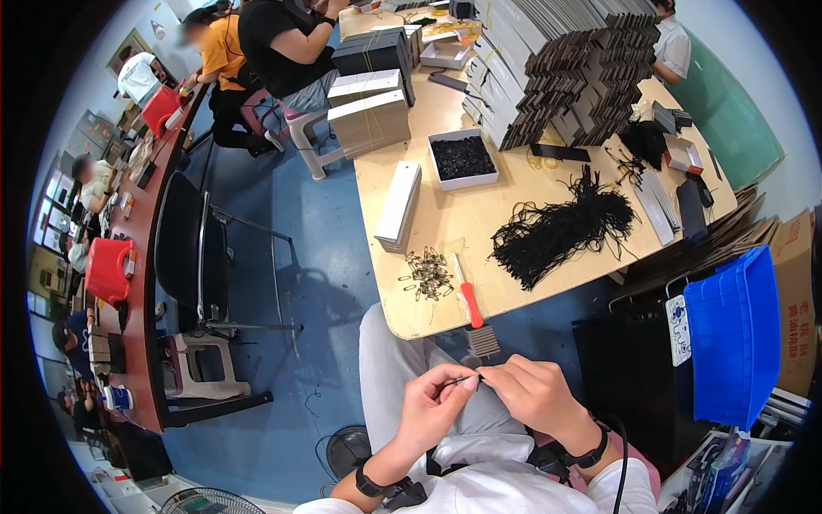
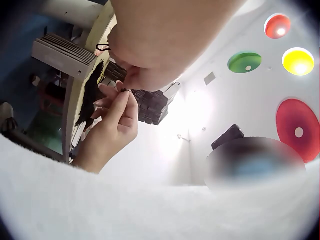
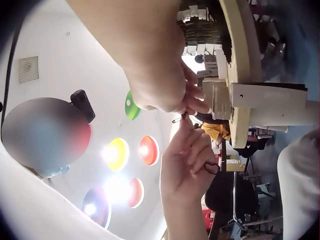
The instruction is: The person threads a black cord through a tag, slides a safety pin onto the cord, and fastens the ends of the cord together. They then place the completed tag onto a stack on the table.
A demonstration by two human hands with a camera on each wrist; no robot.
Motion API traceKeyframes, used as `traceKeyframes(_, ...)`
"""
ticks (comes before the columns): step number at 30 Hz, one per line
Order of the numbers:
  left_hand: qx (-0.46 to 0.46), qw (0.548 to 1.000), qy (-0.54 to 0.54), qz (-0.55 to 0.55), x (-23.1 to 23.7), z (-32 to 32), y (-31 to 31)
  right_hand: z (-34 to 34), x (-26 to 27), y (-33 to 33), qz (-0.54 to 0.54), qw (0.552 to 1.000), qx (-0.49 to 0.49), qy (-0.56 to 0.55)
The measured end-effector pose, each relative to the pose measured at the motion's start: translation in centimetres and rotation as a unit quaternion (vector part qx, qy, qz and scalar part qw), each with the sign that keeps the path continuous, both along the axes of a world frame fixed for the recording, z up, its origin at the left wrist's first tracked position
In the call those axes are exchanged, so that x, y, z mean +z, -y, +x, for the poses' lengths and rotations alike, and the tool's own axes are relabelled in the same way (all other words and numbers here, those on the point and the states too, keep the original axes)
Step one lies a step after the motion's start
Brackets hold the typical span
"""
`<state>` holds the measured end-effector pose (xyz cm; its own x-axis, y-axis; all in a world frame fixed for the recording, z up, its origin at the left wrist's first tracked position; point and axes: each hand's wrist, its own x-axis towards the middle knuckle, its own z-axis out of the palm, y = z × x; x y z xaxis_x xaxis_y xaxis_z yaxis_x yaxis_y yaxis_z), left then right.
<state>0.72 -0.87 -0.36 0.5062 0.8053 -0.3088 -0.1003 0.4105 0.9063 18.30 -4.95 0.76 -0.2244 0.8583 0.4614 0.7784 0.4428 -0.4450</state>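
Observation:
Above the lap in the head view, my left hand (image 1: 432, 403) and right hand (image 1: 538, 390) meet fingertip to fingertip. Between them runs a thin black cord (image 1: 459, 380), pinched by thumb and forefinger on both sides. In the right wrist view, a small dark safety pin (image 3: 177, 119) sticks out where the fingertips join. A loop of the black cord (image 3: 212, 168) hangs out of my left hand's curled fingers. The left wrist view shows the right hand (image 2: 119, 117) pinching at the same spot, its grip partly hidden by the left hand.
On the table (image 1: 402, 313) lie a pile of safety pins (image 1: 428, 276), a red-handled tool (image 1: 469, 304) and a bundle of black cords (image 1: 561, 227). Behind stand a white box of small black pieces (image 1: 463, 159) and tall stacks of grey tags (image 1: 514, 77). A blue crate (image 1: 732, 334) stands right.

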Motion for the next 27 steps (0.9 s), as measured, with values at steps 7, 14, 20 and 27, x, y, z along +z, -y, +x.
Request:
traceKeyframes(7, -0.008, 1.0, -0.026, 0.007, -0.1, 0.0, 0.0, 0.2, -0.4, -0.1, -0.021, 1.0, 0.0, 0.002)
traceKeyframes(14, 0.011, 0.999, 0.004, -0.033, -0.1, 0.3, -0.2, 0.0, -0.3, -0.1, -0.056, 0.997, -0.001, -0.044)
traceKeyframes(20, 0.026, 0.999, -0.013, -0.045, -0.3, 0.5, -0.1, 0.3, -1.1, -0.1, -0.026, 1.0, 0.001, 0.004)
traceKeyframes(27, 0.021, 0.997, -0.065, 0.026, -0.5, 0.2, 0.0, 0.6, -1.4, -0.4, 0.02, 0.997, 0.017, 0.079)
